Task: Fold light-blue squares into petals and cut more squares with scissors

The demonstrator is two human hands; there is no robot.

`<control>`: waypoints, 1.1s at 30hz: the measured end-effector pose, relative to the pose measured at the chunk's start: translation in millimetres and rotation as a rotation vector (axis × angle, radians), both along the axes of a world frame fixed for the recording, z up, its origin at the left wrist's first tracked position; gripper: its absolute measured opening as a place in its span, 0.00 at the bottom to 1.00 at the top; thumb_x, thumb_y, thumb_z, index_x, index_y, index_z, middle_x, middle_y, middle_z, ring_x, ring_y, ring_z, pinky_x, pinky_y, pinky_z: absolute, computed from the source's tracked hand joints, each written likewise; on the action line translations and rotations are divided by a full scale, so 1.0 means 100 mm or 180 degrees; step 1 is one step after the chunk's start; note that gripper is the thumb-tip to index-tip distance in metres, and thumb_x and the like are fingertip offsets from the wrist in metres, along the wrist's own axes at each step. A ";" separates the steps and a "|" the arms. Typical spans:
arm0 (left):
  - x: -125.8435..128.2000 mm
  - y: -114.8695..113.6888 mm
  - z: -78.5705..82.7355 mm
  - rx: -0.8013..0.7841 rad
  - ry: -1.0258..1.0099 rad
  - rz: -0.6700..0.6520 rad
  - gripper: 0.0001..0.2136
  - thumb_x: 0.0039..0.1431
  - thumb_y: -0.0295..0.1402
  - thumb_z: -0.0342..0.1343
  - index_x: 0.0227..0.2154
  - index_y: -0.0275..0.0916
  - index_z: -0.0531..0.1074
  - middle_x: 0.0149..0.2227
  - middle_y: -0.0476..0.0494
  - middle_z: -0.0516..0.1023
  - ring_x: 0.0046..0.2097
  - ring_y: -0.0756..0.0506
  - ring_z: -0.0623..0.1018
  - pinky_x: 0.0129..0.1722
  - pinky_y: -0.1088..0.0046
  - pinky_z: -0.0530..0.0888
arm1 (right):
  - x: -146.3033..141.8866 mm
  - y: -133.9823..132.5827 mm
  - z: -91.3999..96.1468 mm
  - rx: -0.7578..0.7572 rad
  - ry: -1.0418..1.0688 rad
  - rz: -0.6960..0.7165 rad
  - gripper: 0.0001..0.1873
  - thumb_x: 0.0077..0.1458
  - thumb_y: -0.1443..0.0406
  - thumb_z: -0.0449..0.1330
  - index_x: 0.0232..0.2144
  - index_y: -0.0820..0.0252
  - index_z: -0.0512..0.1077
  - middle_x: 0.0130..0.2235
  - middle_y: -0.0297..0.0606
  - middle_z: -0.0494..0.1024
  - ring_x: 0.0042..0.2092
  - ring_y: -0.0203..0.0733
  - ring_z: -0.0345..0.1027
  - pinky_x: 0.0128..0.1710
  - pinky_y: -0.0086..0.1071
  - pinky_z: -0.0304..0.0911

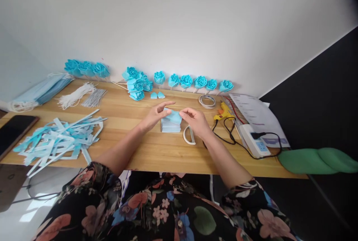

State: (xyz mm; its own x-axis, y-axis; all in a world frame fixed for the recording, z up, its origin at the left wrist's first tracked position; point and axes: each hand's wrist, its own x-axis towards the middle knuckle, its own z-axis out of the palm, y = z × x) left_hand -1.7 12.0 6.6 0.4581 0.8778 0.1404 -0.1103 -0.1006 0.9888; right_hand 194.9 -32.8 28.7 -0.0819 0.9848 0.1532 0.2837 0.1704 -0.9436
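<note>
A small blue mask-fabric piece (176, 116) is stretched between my two hands, above a stack of pale blue fabric pieces (170, 127). My left hand (156, 117) has its thumb on the piece's left part, with the index finger stretched out above; its other fingers are mostly hidden. At the right edge, my right hand (195, 120) pinches the same piece between thumb and fingers. Beside the stack, under the right wrist, lies a white half-round ring-shaped tool (189, 136), partly covered. Two small blue petals (157, 95) rest just beyond my hands.
Blue fabric roses (186, 81) line the wall. At left are cut strips (60, 136), masks (41, 90), white ear loops (77, 95), grey wires (94, 98) and a phone (15, 131). A tape roll (207, 101), yellow glue gun (223, 112), cord and power strip (255, 142) lie right.
</note>
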 end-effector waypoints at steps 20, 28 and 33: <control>0.04 0.06 0.00 -0.2023 -0.0798 -0.0732 0.32 0.58 0.58 0.45 0.37 0.29 0.76 0.36 0.28 0.82 0.34 0.41 0.81 0.32 0.69 0.75 | 0.06 0.12 -0.02 0.2286 -0.1705 0.0047 0.08 0.59 0.65 0.59 0.33 0.50 0.79 0.43 0.38 0.80 0.47 0.46 0.68 0.47 0.44 0.66; 0.04 0.03 -0.01 -0.1703 -0.0954 -0.0164 0.12 0.55 0.29 0.61 0.40 0.28 0.75 0.38 0.32 0.81 0.33 0.44 0.81 0.28 0.74 0.74 | 0.11 0.10 -0.10 0.2128 -0.1367 -0.0255 0.14 0.63 0.66 0.53 0.48 0.52 0.73 0.50 0.41 0.77 0.51 0.47 0.68 0.53 0.46 0.64; 0.06 0.03 0.00 -0.1679 -0.1101 -0.0070 0.11 0.55 0.29 0.61 0.39 0.28 0.76 0.36 0.34 0.81 0.32 0.46 0.80 0.30 0.74 0.74 | 0.09 0.10 -0.17 0.1668 -0.1221 -0.0225 0.14 0.61 0.65 0.55 0.49 0.53 0.71 0.48 0.41 0.77 0.46 0.45 0.72 0.46 0.40 0.68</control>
State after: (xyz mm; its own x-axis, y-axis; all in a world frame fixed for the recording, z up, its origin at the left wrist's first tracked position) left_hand 4.1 14.6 6.2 0.4824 0.8601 -0.1657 -0.4289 0.3969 0.8115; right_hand 203.6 -23.1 11.3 -0.1641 0.7926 0.5872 0.6113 0.5490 -0.5701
